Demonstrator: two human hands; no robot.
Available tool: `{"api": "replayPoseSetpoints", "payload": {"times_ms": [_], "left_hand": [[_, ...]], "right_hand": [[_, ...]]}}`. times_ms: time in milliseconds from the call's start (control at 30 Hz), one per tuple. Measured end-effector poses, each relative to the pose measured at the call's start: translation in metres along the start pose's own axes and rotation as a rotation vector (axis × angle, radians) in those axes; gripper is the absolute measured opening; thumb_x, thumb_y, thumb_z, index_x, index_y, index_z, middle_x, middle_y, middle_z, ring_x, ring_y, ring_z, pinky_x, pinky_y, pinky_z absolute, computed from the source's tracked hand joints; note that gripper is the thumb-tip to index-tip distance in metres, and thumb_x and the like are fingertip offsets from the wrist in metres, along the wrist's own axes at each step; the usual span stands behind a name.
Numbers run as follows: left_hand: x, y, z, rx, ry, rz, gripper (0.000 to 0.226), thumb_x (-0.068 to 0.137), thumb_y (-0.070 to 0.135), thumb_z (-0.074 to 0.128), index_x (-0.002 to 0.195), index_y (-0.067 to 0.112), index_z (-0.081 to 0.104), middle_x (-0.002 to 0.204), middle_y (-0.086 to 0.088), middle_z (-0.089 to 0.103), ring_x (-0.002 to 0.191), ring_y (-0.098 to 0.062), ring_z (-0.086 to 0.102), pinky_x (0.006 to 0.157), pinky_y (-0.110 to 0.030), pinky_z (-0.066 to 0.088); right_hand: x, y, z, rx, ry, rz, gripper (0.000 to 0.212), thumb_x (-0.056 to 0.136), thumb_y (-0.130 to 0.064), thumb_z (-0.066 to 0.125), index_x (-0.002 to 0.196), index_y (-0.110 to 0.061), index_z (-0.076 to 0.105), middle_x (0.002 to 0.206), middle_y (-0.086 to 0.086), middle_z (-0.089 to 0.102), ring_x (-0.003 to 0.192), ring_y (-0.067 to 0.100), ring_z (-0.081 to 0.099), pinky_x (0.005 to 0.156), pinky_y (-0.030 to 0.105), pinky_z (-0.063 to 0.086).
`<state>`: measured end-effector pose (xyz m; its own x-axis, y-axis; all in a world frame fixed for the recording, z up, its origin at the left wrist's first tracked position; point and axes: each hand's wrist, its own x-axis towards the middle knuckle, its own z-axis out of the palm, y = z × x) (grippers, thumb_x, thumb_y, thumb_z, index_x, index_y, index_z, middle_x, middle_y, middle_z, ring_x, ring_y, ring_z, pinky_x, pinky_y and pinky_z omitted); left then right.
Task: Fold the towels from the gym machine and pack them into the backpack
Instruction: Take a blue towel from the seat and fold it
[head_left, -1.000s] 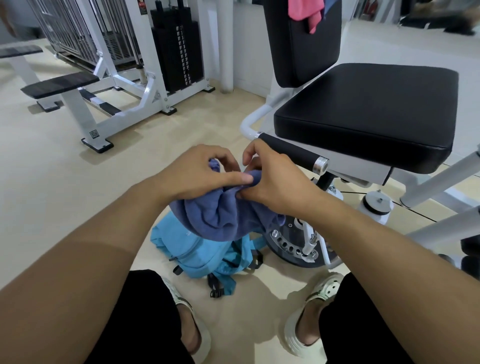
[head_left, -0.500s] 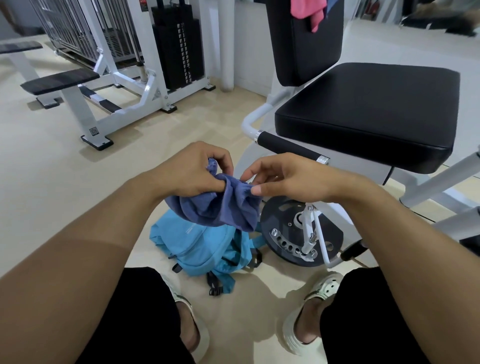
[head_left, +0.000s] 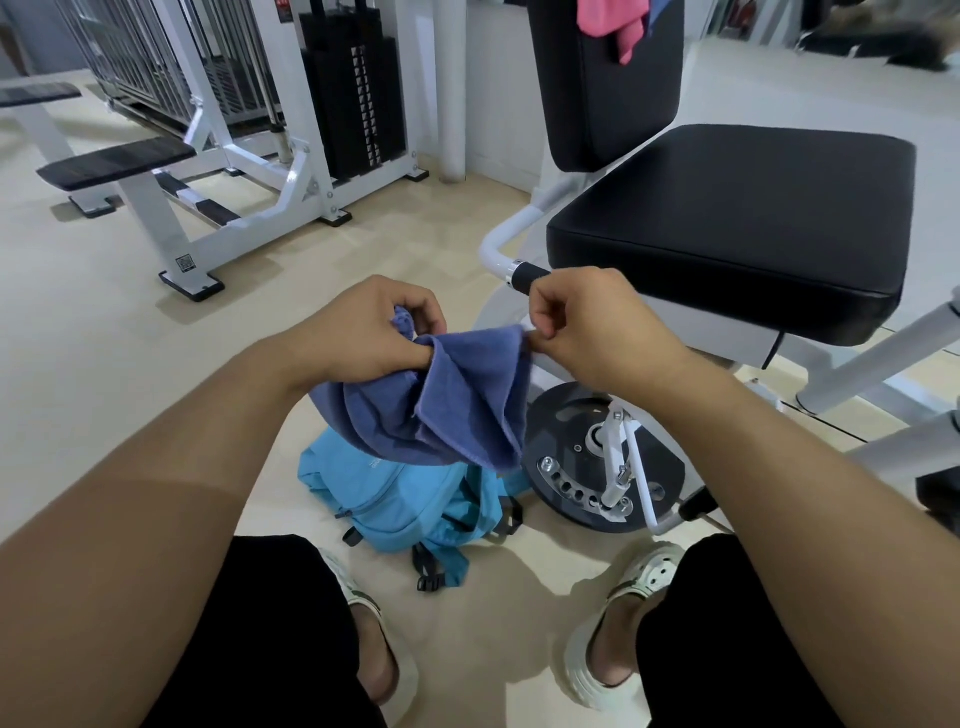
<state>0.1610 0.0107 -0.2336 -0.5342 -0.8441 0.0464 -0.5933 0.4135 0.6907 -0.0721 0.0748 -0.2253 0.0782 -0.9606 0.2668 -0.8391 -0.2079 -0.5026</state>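
The left hand (head_left: 363, 332) grips a bunched blue towel (head_left: 441, 400) while the right hand (head_left: 587, 322) pinches its corner, above a light-blue backpack (head_left: 395, 504) on the floor (head_left: 104, 322) beside a gym machine's seat (head_left: 737, 218).

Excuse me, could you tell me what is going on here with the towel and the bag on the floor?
A person is holding a blue towel in the air with both hands. The left hand grips a bunched part of it, and the right hand pinches an edge, so a short span is stretched between them while the rest hangs crumpled, not yet folded. A light blue backpack lies on the floor just beneath, between the person's feet. A pink cloth hangs over the backrest of the gym machine behind.
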Motion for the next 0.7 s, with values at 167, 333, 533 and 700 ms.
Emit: {"api": "replayPoseSetpoints", "payload": {"times_ms": [167, 333, 533, 700], "left_hand": [[-0.002, -0.011, -0.004, 0.033, 0.034, -0.063, 0.008, 0.077, 0.015, 0.074, 0.075, 0.022, 0.072, 0.077, 0.004, 0.073, 0.068, -0.007, 0.062, 0.065, -0.018, 0.05], [0.002, -0.006, 0.007, 0.066, 0.104, -0.118, 0.002, 0.075, 0.024, 0.072, 0.074, 0.025, 0.073, 0.07, 0.0, 0.072, 0.064, -0.011, 0.059, 0.067, -0.027, 0.052], [0.001, 0.003, 0.01, -0.143, 0.109, -0.156, 0.012, 0.081, 0.014, 0.065, 0.076, 0.012, 0.075, 0.075, -0.009, 0.073, 0.065, -0.008, 0.06, 0.07, -0.029, 0.052], [-0.003, -0.003, 0.005, -0.247, -0.051, -0.162, 0.011, 0.079, 0.004, 0.063, 0.086, 0.001, 0.071, 0.081, -0.025, 0.066, 0.071, -0.013, 0.057, 0.074, -0.033, 0.048]], "right_hand": [[0.0, 0.001, -0.002, -0.054, 0.013, 0.047, 0.035, 0.082, -0.025, 0.082, 0.067, -0.023, 0.051, 0.06, -0.01, 0.054, 0.057, 0.002, 0.055, 0.061, 0.031, 0.049], [-0.012, -0.02, 0.015, 0.043, -0.284, 0.036, 0.057, 0.063, -0.06, 0.086, 0.105, -0.036, 0.056, 0.096, -0.015, 0.065, 0.084, 0.005, 0.064, 0.079, 0.037, 0.057], [-0.011, -0.025, 0.045, -0.077, -0.238, -0.001, 0.032, 0.082, -0.034, 0.065, 0.11, -0.03, 0.048, 0.102, -0.003, 0.066, 0.094, 0.027, 0.063, 0.08, 0.044, 0.055], [-0.001, -0.018, 0.036, 0.214, 0.041, 0.159, 0.016, 0.092, -0.011, 0.05, 0.099, -0.023, 0.057, 0.085, -0.004, 0.067, 0.076, 0.016, 0.062, 0.066, 0.032, 0.05]]}}
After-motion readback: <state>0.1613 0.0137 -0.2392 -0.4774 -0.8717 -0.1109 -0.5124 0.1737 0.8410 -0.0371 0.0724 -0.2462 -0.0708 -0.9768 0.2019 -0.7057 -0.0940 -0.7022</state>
